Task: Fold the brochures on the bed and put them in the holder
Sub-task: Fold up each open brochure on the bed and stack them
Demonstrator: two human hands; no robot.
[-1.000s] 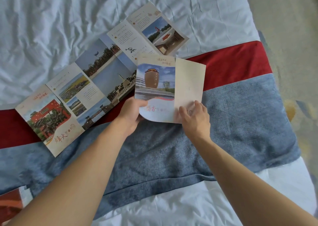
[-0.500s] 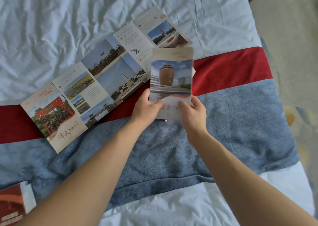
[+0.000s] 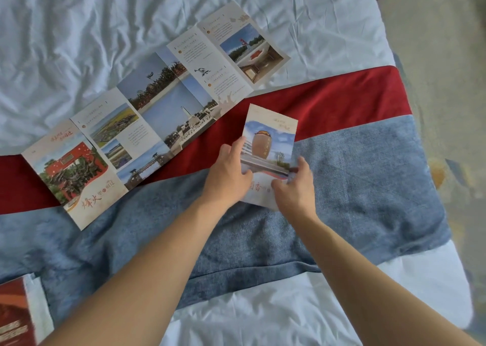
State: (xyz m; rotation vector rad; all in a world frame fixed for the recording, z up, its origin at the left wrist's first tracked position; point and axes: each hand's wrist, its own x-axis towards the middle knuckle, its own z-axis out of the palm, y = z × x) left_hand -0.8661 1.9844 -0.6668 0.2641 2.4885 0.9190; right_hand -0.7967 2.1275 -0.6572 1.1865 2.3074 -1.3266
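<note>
Since a second ago you have closed the blank flap, so the folded brochure (image 3: 269, 145) now shows only its jar cover, lying where the blue runner (image 3: 368, 187) meets the red band (image 3: 328, 101). Nearest you, your left hand (image 3: 227, 174) grips its left edge and your right hand (image 3: 295, 185) pinches its lower right corner. Farther off lies one unfolded brochure (image 3: 147, 116): two brochures in all.

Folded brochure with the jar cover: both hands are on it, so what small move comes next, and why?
Probably lift the folded brochure off the bed runner to carry it to the holder. It looks fully closed, the left hand and right hand hold its lower edges, and the long brochure still lies unfolded.
</note>
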